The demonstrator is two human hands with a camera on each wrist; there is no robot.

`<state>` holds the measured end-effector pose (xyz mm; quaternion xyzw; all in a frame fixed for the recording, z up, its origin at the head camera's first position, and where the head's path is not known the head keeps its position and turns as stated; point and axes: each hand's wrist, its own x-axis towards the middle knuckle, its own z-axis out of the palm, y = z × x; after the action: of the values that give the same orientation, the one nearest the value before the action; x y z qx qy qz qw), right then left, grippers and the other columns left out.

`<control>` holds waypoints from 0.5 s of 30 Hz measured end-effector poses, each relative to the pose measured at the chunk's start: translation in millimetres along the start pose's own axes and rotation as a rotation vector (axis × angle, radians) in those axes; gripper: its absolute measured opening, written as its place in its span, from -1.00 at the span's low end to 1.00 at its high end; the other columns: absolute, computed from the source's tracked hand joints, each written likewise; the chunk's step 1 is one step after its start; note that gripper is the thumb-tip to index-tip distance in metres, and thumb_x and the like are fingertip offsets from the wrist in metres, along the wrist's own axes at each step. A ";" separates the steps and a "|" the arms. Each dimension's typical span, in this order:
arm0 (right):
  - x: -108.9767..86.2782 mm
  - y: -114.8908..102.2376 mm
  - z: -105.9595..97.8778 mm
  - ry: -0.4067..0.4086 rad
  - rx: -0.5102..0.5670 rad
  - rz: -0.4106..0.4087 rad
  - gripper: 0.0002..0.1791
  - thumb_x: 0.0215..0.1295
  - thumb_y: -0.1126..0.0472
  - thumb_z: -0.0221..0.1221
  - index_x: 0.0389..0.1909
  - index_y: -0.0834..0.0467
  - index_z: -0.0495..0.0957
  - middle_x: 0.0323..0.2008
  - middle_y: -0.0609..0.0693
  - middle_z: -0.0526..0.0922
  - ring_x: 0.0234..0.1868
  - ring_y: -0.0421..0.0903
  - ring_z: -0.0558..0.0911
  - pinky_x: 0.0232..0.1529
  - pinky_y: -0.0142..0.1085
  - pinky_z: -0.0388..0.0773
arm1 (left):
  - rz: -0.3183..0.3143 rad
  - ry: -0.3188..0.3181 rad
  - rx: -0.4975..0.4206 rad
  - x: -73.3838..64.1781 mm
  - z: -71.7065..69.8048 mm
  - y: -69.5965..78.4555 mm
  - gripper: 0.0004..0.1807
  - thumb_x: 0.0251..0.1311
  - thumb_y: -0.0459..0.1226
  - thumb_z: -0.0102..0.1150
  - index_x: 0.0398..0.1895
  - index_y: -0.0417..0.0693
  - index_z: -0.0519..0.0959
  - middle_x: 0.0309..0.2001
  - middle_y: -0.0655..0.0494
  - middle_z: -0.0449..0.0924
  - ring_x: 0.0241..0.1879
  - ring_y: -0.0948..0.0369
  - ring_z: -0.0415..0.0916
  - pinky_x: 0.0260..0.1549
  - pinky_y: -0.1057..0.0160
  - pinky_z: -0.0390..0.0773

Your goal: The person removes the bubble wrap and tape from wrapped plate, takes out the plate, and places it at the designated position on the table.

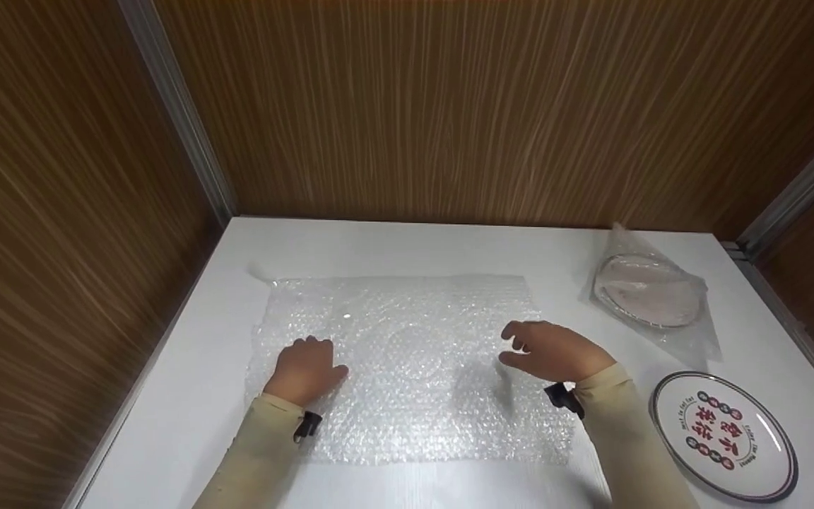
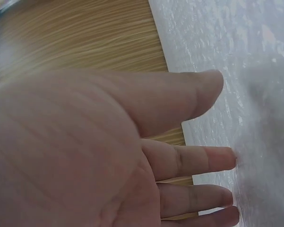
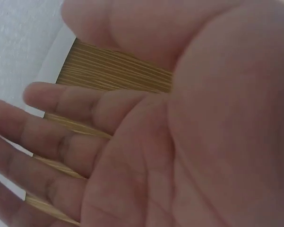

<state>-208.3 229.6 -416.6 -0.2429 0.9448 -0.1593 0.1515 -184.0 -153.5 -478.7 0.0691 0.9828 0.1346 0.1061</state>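
Nearer the left edge of the white table (image 1: 372, 247), the left hand (image 1: 306, 371) is at the left part of the bubble wrap (image 1: 407, 353), which lies flat across the middle, short of the back edge. The left wrist view adds straight fingers, thumb apart, fingertips at the sheet. The right hand (image 1: 555, 350) is above the sheet's right part; its wrist view reveals the palm and parted fingers. Only the head view shows a wrapped round object (image 1: 651, 290) near the back right corner and, towards the right edge, a printed plate (image 1: 721, 438).
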 end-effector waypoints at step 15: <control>2.2 0.9 2.9 -0.051 0.018 -0.044 -0.56 0.46 0.07 0.18 0.20 0.28 0.54 -0.12 0.13 0.73 -0.04 0.12 0.70 0.06 0.09 0.59 | -0.003 -0.045 -0.115 -6.5 -3.6 -0.6 -0.39 0.27 -0.07 0.28 0.06 -0.51 0.52 -0.10 -0.31 0.57 -0.07 -0.24 0.55 -0.03 -0.21 0.56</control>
<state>-209.4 228.5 -420.0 -0.2663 0.9336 -0.1647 0.1741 -178.6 -156.0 -474.3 0.0642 0.9709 0.1890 0.1321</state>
